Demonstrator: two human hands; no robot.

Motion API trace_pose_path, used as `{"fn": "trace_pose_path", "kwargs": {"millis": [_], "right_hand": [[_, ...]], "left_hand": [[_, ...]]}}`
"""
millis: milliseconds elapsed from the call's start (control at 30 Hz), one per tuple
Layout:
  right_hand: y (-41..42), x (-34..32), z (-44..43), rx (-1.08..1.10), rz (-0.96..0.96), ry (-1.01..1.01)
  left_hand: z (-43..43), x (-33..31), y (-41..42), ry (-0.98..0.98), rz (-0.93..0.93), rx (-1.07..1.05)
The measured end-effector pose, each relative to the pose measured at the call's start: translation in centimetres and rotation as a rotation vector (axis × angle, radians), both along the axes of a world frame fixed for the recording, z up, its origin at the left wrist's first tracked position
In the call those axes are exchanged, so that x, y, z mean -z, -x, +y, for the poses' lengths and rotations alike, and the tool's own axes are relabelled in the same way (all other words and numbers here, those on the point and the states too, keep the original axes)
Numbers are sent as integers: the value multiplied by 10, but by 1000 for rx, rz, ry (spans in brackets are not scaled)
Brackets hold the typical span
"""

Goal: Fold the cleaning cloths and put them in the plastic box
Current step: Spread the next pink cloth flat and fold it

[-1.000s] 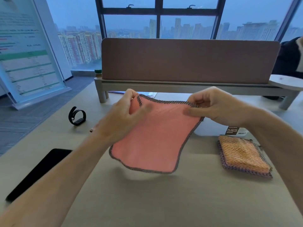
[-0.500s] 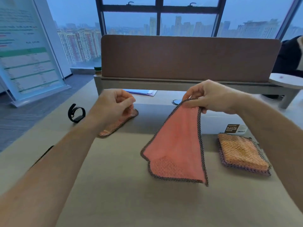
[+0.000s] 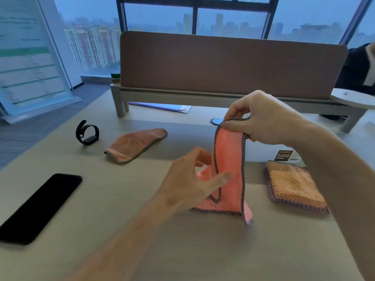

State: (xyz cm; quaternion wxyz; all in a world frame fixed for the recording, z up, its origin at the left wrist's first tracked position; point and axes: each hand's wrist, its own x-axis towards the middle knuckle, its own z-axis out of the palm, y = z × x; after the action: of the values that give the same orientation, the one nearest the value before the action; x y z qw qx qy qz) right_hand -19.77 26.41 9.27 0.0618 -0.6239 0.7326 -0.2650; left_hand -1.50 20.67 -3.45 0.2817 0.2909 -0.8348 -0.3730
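Now, head view: looking down across a pale beige table (image 3: 121, 230) toward a brown fabric desk partition (image 3: 233, 63) and a tall window.
Right hand (image 3: 269, 122): hovering above the table, pinching the top hem of a pink square cleaning cloth (image 3: 229, 159) with a black-and-white checked border; thumb and fingertips pressing together on the hem.
Pink cloth: hanging upright from that pinch, doubling lengthwise on itself, bottom hem trailing on the table, just in front of the box.
Left hand (image 3: 188, 181): reaching in from the left at mid-height of the hanging cloth, fingers spreading apart and gripping nothing; thumb overlapping the cloth's near edge, blurring too much to tell whether touching.
White plastic box (image 3: 267, 156) with a dark label reading PLASTIC CONTAINER: sitting on the table behind the hanging cloth, mostly hiding behind it and the right wrist; inside not showing.
Folded orange textured cloths (image 3: 294, 183) with a purple checked border: lying stacked on the table just in front of the box, right of the hanging cloth and apart from it.
Second pink checked-border cloth (image 3: 136, 145): lying loosely doubled on the table, farther back on the left, well apart from both hands.
Black wrist band (image 3: 87, 132): standing on edge, near the second cloth's left side.
Black phone (image 3: 40, 207): lying flat near the table's left edge.
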Motion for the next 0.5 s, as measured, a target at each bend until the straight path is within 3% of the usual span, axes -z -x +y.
{"fn": "trace_pose_path", "kwargs": {"millis": [233,333,500], "right_hand": [[-11,-4,6,25,-106,105],[-5,-11,15,29,-140,110],[3,-19,57,-57,-283,115]], "left_hand": [[-7,-14,2,138,-31,-98],[-32,-17,-21,113,-61,-95],[-43,-51,-90,-50,244,-91]]}}
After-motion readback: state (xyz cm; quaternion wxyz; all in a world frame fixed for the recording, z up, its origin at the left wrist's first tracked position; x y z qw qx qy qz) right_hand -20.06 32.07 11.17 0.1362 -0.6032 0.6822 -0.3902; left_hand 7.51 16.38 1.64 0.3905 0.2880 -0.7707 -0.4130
